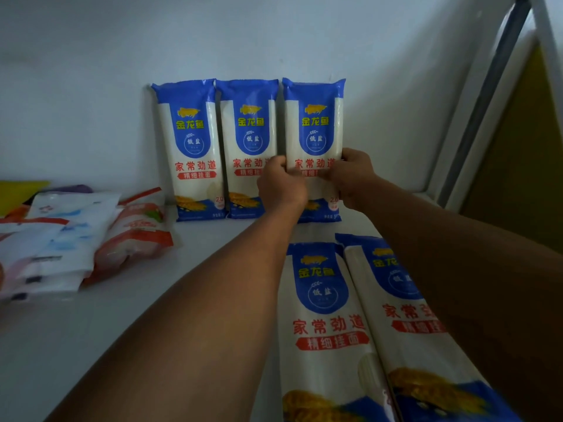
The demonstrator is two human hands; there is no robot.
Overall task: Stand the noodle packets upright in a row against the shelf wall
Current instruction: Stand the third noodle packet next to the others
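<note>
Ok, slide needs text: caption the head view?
Both hands steady the third upright blue-and-white noodle packet against the white shelf wall.

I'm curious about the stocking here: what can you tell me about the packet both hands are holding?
The held noodle packet is a tall, glossy plastic bag, blue at top and bottom, with pale noodles showing through. It stands upright against the white shelf wall, rightmost of three. The left hand and right hand grip its lower sides.
</note>
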